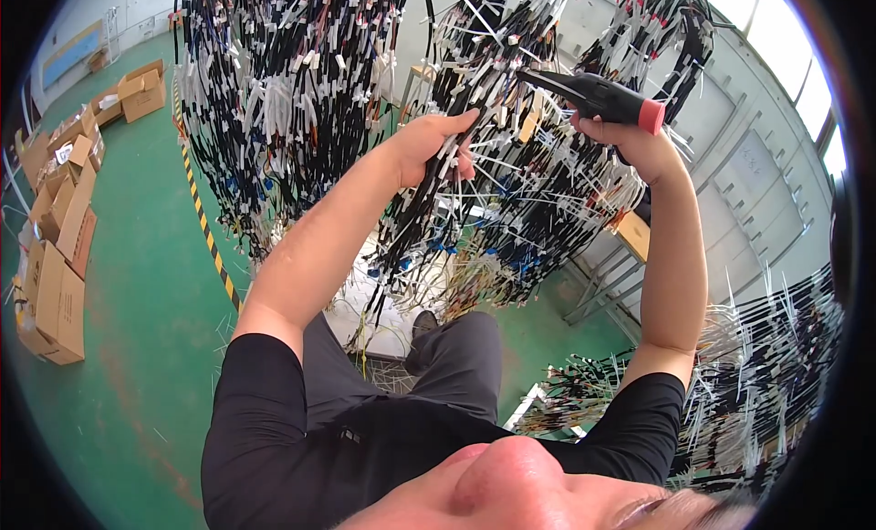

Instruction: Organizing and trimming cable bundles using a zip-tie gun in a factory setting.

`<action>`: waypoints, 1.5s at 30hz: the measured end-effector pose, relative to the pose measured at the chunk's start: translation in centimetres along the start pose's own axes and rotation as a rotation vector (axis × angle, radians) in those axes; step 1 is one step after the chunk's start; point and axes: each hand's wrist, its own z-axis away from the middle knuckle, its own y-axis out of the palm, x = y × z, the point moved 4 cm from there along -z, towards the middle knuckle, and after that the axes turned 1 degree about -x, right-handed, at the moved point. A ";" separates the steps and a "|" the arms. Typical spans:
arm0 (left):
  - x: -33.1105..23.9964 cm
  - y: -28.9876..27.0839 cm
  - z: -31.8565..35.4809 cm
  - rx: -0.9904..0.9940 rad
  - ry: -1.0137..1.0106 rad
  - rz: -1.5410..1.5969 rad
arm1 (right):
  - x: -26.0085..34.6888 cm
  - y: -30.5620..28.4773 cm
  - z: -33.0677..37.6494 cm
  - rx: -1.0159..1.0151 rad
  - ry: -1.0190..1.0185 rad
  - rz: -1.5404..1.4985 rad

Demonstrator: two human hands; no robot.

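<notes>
My left hand [429, 145] is closed round a hanging wire harness [415, 206], a bundle of black cables with white connectors and pale cable-tie tails. The fingers curl behind the strands and the thumb lies across the front. In my right hand [637, 147] is a black cable tie gun [598, 97] with a long narrow nose and a red rear end. Its tip points left, at the upper part of the harness just above my left hand. Whether the tip touches a tie there cannot be made out among the strands.
A dense curtain of harnesses [283, 92] hangs to the left, and more bundles [639, 37] hang behind the tool. Further harnesses [757, 375] lie at the lower right. Open cardboard boxes [59, 293] line the left side, beyond striped floor tape [203, 224]. A metal-legged stand [602, 284] stands right.
</notes>
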 end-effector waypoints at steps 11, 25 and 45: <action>0.3 0.0 -0.9 0.195 -0.006 -0.022 | -1.8 1.2 -1.3 0.087 -0.050 -0.012; -1.8 0.6 1.7 -0.253 0.318 -0.441 | -2.9 4.6 3.4 -0.556 -0.492 0.774; -2.7 -1.4 0.3 0.102 0.270 -0.243 | -4.2 4.5 2.8 -0.201 -0.376 0.176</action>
